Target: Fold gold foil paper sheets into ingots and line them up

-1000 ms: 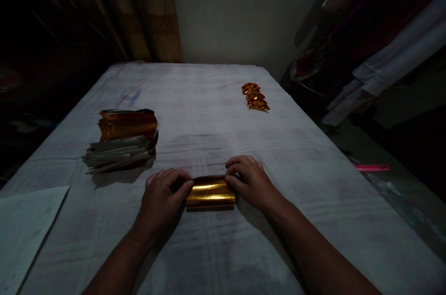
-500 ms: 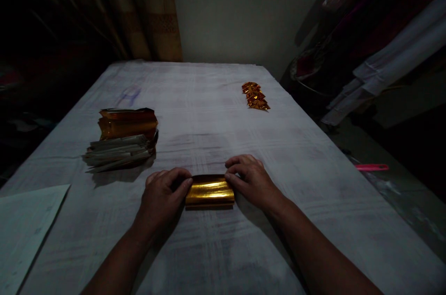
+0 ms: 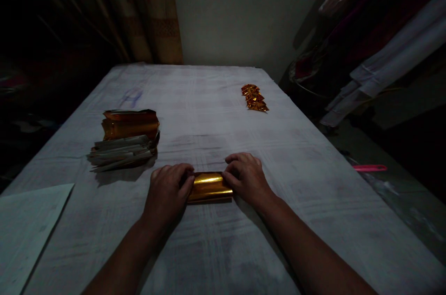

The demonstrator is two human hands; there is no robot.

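A shiny gold foil paper sheet (image 3: 210, 188), curled over into a roll-like fold, lies on the table near its front. My left hand (image 3: 170, 189) pinches its left end between thumb and fingers. At the other end, my right hand (image 3: 245, 176) grips the top right corner, thumb against the foil. To the left of my hands rests a stack of gold foil papers (image 3: 130, 127), curved sheets with grey undersides showing. Several folded gold pieces (image 3: 255, 98) overlap in a short row at the far right of the table.
A pale plaid cloth covers the table (image 3: 205, 123). At the front left lies a white sheet (image 3: 31, 225). Beyond the right edge hang clothes (image 3: 386, 65), with a pink handle (image 3: 370, 167) below. A curtain (image 3: 146, 16) and a wall (image 3: 240, 11) stand behind.
My hands have shifted slightly, the fingers moving a little inward over the foil's upper edge. The foil looks rolled over somewhat more. The camera view has also moved slightly.
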